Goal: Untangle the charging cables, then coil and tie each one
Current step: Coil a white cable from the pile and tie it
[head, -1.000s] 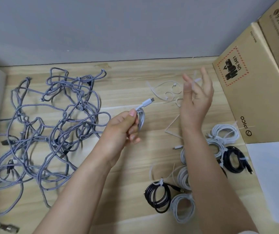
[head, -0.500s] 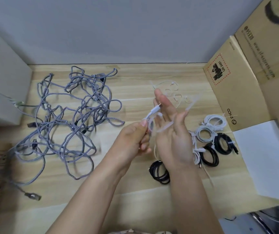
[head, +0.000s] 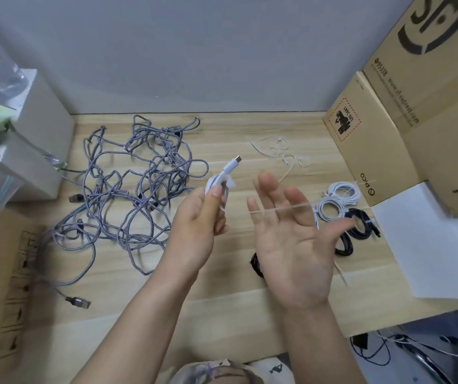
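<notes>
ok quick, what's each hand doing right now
Left hand: grips the coiled white cable.
Right hand: open, fingers spread, a thin cable tie lying across them.

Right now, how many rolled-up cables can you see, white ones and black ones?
White coiled cables: 3, two on the table, one gripped by the left hand.
Black coiled cables: 3.
Total: 6 in sight; the right hand may hide more.
</notes>
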Demonstrator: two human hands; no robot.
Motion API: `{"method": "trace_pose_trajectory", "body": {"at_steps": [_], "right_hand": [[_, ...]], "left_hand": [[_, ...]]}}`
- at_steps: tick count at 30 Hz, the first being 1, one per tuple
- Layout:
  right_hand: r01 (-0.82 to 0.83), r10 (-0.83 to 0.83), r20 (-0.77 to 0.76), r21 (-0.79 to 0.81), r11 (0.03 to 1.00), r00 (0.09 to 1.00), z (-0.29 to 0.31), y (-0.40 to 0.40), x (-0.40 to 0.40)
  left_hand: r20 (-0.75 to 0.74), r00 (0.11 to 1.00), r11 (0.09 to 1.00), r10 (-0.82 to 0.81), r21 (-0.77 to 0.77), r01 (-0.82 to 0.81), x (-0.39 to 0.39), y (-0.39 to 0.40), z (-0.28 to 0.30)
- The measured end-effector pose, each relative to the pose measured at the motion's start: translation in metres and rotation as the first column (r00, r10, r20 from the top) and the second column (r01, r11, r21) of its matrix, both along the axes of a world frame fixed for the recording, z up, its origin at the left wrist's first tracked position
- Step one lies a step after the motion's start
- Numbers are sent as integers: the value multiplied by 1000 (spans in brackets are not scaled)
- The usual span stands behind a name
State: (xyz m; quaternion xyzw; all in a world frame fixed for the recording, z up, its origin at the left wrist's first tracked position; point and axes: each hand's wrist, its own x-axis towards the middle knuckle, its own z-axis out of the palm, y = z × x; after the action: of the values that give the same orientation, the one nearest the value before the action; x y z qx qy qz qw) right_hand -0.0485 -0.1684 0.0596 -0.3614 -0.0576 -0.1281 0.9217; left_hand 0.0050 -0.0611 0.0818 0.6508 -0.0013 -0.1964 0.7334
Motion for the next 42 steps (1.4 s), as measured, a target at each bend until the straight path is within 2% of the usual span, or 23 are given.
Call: {"method": "trace_pose_trajectory", "body": {"at_steps": [2, 5, 8, 13, 15, 18, 23, 27, 36, 39, 42], "right_hand": [[-110, 106, 36, 127, 986, 994, 1, 1, -5], [-148, 143, -128, -25, 989, 981, 4, 5, -13], [-162, 99, -313, -183, 970, 945, 13, 11, -14], [-234, 82, -476, -270, 934, 875, 16, 16, -12], [-244, 103, -517, -214, 946, 850, 14, 16, -12], [-221, 107, -549, -146, 964, 829, 17, 14, -13], [-254, 69, -624, -212, 944, 778, 21, 8, -15], [-270, 92, -581, -229, 935, 809, 22, 9, -16], [-301, 87, -583, -280, 912, 808, 26, 5, -16], [-306, 58, -609, -313, 899, 791, 28, 6, -16], [-322, 86, -646, -256, 911, 759, 29, 6, -16]], "left_hand": [[26, 1000, 1000, 13, -26, -12, 0, 3, 1], [113, 994, 1000, -9, -5, 10, -3, 6, 1], [274, 960, 990, -50, 138, 13, -7, 10, 2], [485, 862, 937, -145, 348, -39, -12, 11, 3], [539, 819, 913, -198, 405, -45, -13, 12, -2], [574, 776, 891, -262, 453, -34, -15, 13, -9], [599, 725, 845, -339, 532, -44, -20, 11, -16], [657, 656, 827, -372, 555, -88, -17, 10, -14], [637, 692, 844, -338, 530, -75, -19, 7, -13], [662, 663, 830, -350, 547, -109, -19, 8, -14], [695, 626, 828, -353, 544, -137, -18, 8, -13]]}}
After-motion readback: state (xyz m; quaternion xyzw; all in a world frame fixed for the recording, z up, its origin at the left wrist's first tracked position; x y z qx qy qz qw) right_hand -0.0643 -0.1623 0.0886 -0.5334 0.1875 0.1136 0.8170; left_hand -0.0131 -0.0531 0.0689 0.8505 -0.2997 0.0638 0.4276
